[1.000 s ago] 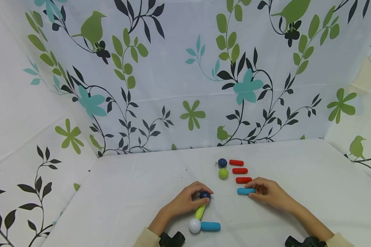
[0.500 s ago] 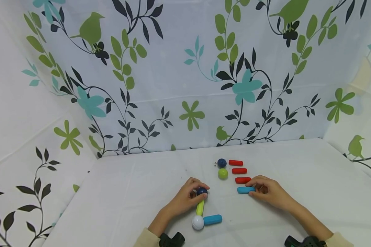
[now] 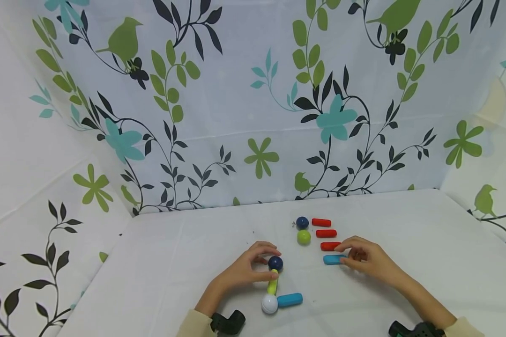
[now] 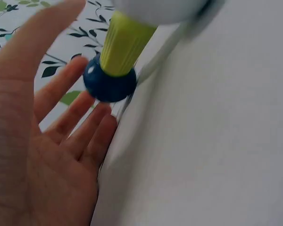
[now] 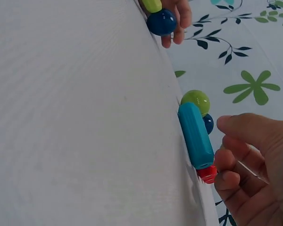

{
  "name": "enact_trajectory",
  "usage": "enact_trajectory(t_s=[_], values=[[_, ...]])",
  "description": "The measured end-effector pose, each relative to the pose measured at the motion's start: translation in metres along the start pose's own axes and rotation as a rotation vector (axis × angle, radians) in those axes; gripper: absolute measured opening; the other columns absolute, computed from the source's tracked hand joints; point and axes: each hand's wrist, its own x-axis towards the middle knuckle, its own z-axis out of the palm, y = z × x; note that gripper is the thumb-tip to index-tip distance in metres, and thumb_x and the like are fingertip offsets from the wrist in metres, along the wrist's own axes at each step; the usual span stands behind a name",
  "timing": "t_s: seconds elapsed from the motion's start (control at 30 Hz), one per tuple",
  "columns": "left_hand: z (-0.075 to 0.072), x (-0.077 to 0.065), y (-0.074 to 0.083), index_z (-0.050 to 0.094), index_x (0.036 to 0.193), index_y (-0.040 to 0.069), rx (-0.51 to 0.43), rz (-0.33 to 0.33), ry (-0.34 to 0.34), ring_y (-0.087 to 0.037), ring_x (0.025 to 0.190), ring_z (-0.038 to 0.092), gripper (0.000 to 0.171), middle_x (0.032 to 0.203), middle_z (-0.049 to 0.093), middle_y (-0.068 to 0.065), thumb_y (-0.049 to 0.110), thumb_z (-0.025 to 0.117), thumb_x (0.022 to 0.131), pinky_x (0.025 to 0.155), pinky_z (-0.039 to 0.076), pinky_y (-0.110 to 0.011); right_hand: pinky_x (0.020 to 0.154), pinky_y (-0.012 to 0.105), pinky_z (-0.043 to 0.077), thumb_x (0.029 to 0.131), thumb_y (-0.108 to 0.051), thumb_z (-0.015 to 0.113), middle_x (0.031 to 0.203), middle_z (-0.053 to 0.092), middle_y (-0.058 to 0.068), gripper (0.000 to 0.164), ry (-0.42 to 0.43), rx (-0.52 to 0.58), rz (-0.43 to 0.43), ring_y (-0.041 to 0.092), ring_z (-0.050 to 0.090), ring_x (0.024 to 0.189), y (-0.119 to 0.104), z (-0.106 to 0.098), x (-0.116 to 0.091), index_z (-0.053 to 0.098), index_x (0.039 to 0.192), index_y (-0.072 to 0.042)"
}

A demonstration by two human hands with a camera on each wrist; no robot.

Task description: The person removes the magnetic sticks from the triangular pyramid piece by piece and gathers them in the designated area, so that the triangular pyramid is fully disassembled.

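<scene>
My left hand (image 3: 245, 267), fingers loosely bent and spread, stands beside a dark blue ball (image 3: 276, 263) without gripping it. In the left wrist view a gap shows between thumb and fingers. That ball tops a yellow-green rod (image 3: 272, 283), which joins a white ball (image 3: 270, 304) with a blue rod (image 3: 290, 300) attached to its side. My right hand (image 3: 370, 258) is at the right end of a loose blue rod (image 3: 334, 260). In the right wrist view its thumb and fingers sit slightly apart from the blue rod (image 5: 196, 135).
Beyond the right hand lie three red rods (image 3: 326, 233) in a column. Left of them are a loose dark blue ball (image 3: 302, 223) and a lime green ball (image 3: 303, 237). A white cloth covers the table (image 3: 185, 262); a patterned curtain (image 3: 223, 107) hangs behind.
The joined piece shifted slightly and its blue rod tilted upward. My left hand then let go of the dark blue ball and drew left. My right hand's fingers loosened from the loose blue rod.
</scene>
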Motion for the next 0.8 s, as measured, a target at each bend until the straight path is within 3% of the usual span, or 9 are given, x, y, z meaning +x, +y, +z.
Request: enact_trajectory(t_s=[0.27, 0.43, 0.67, 0.8], values=[[-0.014, -0.003, -0.003, 0.055, 0.136, 0.022, -0.024, 0.023, -0.192, -0.016, 0.135, 0.038, 0.066, 0.152, 0.035, -0.004, 0.03, 0.084, 0.077, 0.111, 0.034, -0.032, 0.059, 0.021, 0.051, 0.084, 0.008, 0.069, 0.095, 0.064, 0.011, 0.022, -0.078, 0.094, -0.124, 0.012, 0.057, 0.07, -0.006, 0.006, 0.005, 0.067, 0.105, 0.001], [-0.015, -0.003, -0.001, 0.05, 0.14, 0.023, 0.0, 0.056, -0.269, -0.016, 0.139, 0.031, 0.076, 0.155, 0.028, -0.005, 0.036, 0.086, 0.074, 0.115, 0.028, -0.035, 0.061, 0.021, 0.053, 0.086, 0.007, 0.068, 0.097, 0.063, 0.012, 0.02, -0.121, 0.139, -0.128, 0.012, 0.058, 0.073, -0.01, 0.012, 0.006, 0.066, 0.105, 0.003], [-0.015, -0.003, 0.0, 0.048, 0.143, 0.019, 0.018, 0.066, -0.289, -0.012, 0.138, 0.03, 0.08, 0.152, 0.033, -0.003, 0.036, 0.086, 0.074, 0.116, 0.027, -0.035, 0.064, 0.022, 0.054, 0.089, 0.003, 0.066, 0.096, 0.065, 0.013, 0.019, -0.191, 0.177, -0.108, 0.013, 0.059, 0.073, -0.017, 0.023, 0.008, 0.066, 0.108, 0.002], [-0.015, -0.002, 0.0, 0.048, 0.142, 0.019, 0.011, 0.054, -0.287, -0.011, 0.137, 0.032, 0.08, 0.151, 0.036, -0.002, 0.035, 0.086, 0.074, 0.116, 0.027, -0.034, 0.066, 0.022, 0.054, 0.09, -0.003, 0.067, 0.097, 0.066, 0.012, 0.019, -0.239, 0.196, -0.053, 0.013, 0.06, 0.075, -0.021, 0.03, 0.01, 0.067, 0.108, 0.0]])
